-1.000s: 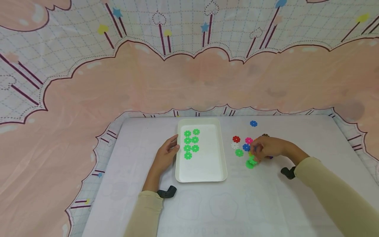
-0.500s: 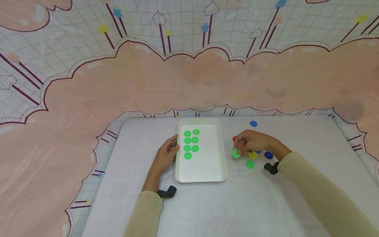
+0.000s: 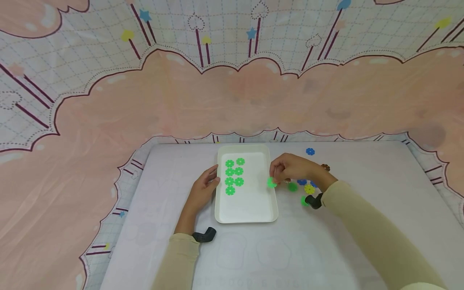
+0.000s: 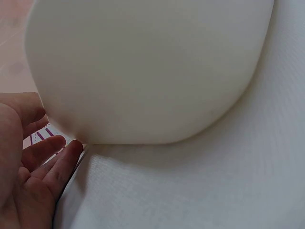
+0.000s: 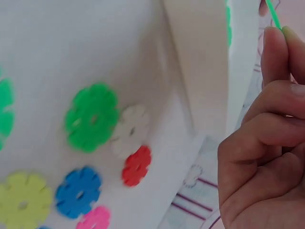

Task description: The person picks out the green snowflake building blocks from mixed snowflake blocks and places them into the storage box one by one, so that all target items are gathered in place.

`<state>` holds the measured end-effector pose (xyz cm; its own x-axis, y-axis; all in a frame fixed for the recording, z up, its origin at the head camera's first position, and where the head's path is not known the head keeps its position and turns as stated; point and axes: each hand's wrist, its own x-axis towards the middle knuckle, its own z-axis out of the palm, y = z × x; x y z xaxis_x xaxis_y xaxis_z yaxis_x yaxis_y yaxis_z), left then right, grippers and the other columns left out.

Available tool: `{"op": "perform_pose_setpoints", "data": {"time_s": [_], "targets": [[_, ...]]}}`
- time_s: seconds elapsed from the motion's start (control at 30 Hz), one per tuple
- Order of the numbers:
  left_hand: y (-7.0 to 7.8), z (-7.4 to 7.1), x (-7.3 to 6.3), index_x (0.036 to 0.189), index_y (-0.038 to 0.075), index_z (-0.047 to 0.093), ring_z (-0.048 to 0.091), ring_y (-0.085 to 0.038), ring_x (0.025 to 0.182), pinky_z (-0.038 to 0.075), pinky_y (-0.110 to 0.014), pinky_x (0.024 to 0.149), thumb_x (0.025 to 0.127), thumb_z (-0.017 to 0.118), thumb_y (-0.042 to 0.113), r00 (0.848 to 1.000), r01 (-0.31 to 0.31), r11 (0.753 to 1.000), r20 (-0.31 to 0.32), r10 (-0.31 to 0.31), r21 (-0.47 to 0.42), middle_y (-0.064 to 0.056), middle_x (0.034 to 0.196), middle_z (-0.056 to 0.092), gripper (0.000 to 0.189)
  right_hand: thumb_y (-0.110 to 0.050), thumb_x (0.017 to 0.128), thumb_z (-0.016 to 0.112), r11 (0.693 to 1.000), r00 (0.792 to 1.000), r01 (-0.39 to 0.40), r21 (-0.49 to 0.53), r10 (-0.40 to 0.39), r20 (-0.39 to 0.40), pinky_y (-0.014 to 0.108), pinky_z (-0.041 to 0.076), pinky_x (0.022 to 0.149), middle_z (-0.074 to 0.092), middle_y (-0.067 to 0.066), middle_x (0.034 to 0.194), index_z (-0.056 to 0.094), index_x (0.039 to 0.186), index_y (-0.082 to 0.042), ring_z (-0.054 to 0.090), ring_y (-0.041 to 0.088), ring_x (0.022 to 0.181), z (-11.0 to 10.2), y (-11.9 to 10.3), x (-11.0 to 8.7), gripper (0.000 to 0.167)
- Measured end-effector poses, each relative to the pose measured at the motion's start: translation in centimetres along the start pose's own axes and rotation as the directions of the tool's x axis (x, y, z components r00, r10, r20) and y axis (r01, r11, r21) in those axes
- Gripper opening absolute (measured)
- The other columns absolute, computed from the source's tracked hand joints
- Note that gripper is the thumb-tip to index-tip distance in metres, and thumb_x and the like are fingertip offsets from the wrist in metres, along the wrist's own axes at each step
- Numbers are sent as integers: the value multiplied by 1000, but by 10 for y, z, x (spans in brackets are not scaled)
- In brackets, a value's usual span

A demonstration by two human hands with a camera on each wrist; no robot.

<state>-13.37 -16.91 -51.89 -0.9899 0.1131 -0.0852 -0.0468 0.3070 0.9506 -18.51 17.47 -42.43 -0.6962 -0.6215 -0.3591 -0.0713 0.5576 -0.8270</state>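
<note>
My right hand pinches a green notched disc between thumb and fingertips, over the right rim of the white tray. In the right wrist view, that disc appears edge-on between the fingertips. On the tray's left half lie several green notched discs, in two columns. My left hand rests at the tray's left side with relaxed fingers. In the left wrist view its fingertips touch the tray's outer wall.
Right of the tray lie loose notched discs: green, yellow, blue and brown. White, red and pink discs show in the right wrist view. A white cloth covers the table.
My right hand has picked a green disc from the loose group and carried it left to the tray's right rim. The left hand and the tray have stayed in place.
</note>
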Motion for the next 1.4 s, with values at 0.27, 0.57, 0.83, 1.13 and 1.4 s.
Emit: {"op": "perform_pose_setpoints", "data": {"time_s": [0.27,0.57,0.83,1.13,1.4], "targets": [[-1,0,1,152,26,49,61,-28,131,52,-47,108,103,62,28,1000,-18,1000,4,18,3,-7,150,56,51,-14,85,78,1000,1000,-10,-24,10,-10,33,47,57,72,8,73,73,90,-9,52,18,59,12,-16,23,8],[1,-1,-1,152,27,48,61,-28,131,52,-46,107,103,62,30,1000,-20,1000,2,20,-4,-6,150,56,51,-10,86,76,999,1000,-13,29,13,0,28,45,56,73,8,72,72,86,-8,52,17,58,30,-33,47,5],[1,0,0,151,29,49,60,-27,132,53,-46,107,103,63,30,1000,-20,1000,6,20,-2,-5,150,56,50,-5,86,76,997,1000,-18,74,17,19,26,41,54,72,7,71,69,83,-5,52,15,57,44,-38,63,7],[0,-1,1,152,26,49,60,-27,132,53,-47,107,103,63,29,999,-31,999,13,31,-8,-4,151,55,51,-7,87,77,998,998,-68,18,68,-12,22,41,54,71,5,71,68,78,-6,52,13,59,57,-37,74,13],[1,-1,0,151,30,49,61,-27,131,53,-47,106,103,63,31,1000,-21,1000,6,21,12,-4,151,56,50,-9,87,78,990,992,-124,-67,122,-38,21,42,56,72,3,70,67,75,-9,53,11,61,64,-29,82,16]]}}
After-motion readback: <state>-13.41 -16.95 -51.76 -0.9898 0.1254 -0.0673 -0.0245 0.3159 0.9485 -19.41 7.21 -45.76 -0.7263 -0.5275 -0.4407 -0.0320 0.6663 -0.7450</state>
